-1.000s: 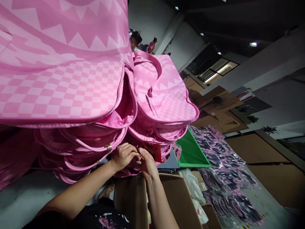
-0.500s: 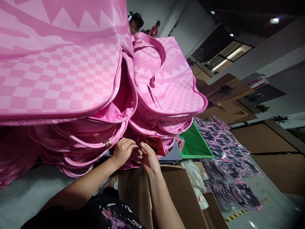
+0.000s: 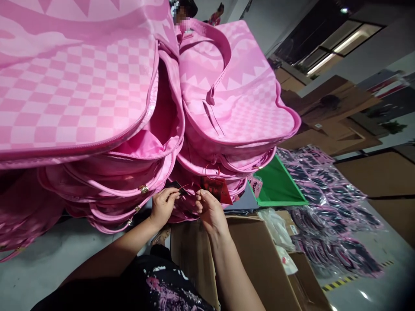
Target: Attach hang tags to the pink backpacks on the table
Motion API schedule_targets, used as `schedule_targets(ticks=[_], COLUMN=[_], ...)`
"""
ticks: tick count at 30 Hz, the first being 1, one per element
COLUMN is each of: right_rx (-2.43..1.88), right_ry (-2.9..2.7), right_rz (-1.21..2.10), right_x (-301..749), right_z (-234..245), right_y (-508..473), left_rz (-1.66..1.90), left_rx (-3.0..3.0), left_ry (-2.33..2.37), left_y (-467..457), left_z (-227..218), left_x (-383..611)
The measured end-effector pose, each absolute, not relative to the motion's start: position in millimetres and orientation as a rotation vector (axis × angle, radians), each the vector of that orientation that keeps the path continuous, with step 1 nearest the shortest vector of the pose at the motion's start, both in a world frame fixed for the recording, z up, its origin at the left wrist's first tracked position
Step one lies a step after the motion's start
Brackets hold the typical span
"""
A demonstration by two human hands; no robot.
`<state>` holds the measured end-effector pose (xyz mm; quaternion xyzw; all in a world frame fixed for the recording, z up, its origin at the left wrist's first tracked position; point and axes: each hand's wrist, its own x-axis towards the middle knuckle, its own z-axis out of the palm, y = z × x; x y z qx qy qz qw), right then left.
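My left hand [image 3: 164,207] is closed in a pinch on one end of a thin red tag string. The fingertips of my right hand [image 3: 211,211] pinch the string's other side, a small gap away. A dark tag [image 3: 180,188] shows partly by my left fingertips. Right beside my right hand hangs a red tag [image 3: 220,190] on its own red loop, against a stack of pink backpacks. The top backpack [image 3: 240,86] there has a shark-teeth and checker print. To the left, a larger pink backpack [image 3: 81,99] gapes along its zipper, above more stacked pink bags [image 3: 119,185].
Below my hands stands an open cardboard box [image 3: 256,255]. A green bin [image 3: 282,185] is to the right, with plastic-wrapped pink and black packs [image 3: 330,203] beyond it on the floor. Clear plastic bags [image 3: 279,233] lie by the box. People [image 3: 215,15] are in the background.
My hands have drawn slightly apart, and the red string now shows between them. The view has shifted, with the right-hand bags and bin appearing farther right.
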<state>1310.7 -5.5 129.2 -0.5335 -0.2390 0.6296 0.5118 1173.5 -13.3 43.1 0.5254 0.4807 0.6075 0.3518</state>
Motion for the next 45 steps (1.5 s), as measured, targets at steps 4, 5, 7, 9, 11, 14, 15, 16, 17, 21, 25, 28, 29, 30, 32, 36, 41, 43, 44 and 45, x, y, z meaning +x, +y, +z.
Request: schedule_targets(ticks=[4, 5, 7, 9, 11, 14, 15, 16, 17, 21, 25, 28, 29, 30, 32, 36, 41, 43, 44, 45], right_rx=[-1.289, -1.287, -1.278, -1.269, -1.263, -1.266, -1.267, -1.27, -1.28, -1.498, -1.883, -1.944, -1.929, -1.914, -1.904, -1.902, -1.736, -1.667, -1.649, -1.647], right_ry=[-0.564, -0.564, -0.575, -0.594, -0.612, -0.623, -0.623, -0.629, -0.646, -0.953, -1.497, -1.742, -1.786, -1.812, -1.834, -1.816, -1.636, -1.568, -1.564, -1.58], right_rz=[1.523, 1.528, 1.534, 1.534, 1.53, 1.52, 1.517, 1.514, 1.506, 1.268, 0.421, 0.106, 0.076, 0.057, 0.038, 0.102, 0.321, 0.378, 0.411, 0.452], right_x=[1313, 1313, 1314, 1315, 1315, 1316, 1316, 1317, 1318, 1320, 1319, 1317, 1317, 1317, 1317, 1318, 1314, 1312, 1311, 1310], right_z=[129, 129, 130, 131, 132, 131, 130, 129, 128, 124, 118, 112, 111, 109, 107, 105, 106, 106, 104, 102], right_y=[-7, -7, -7, -7, -7, -7, -7, -7, -8, -13, -18, -17, -16, -14, -11, -5, -11, -17, -20, -22], left_rz=[1.493, 1.482, 1.46, 1.435, 1.419, 1.421, 1.419, 1.413, 1.403, 1.34, 1.28, 1.283, 1.296, 1.307, 1.282, 1.168, 1.187, 1.187, 1.182, 1.172], left_rx=[1.124, 1.101, 1.09, 1.103, 1.123, 1.154, 1.168, 1.185, 1.2, 1.149, 0.964, 0.937, 0.974, 1.03, 1.159, 1.215, 1.072, 0.966, 0.912, 0.867], left_ry=[1.068, 1.046, 1.036, 1.05, 1.064, 1.088, 1.094, 1.099, 1.102, 1.118, 1.145, 1.183, 1.209, 1.234, 1.255, 1.258, 1.292, 1.249, 1.229, 1.213], left_y=[-18, -19, -19, -19, -20, -21, -21, -22, -22, -19, -16, -18, -19, -20, -20, -10, -10, -20, -26, -33], left_z=[39, 40, 43, 45, 46, 46, 45, 45, 44, 39, 36, 36, 36, 37, 37, 41, 45, 41, 38, 35], left_x=[1182, 1183, 1184, 1183, 1181, 1180, 1179, 1179, 1178, 1177, 1181, 1184, 1185, 1185, 1184, 1180, 1180, 1181, 1182, 1182])
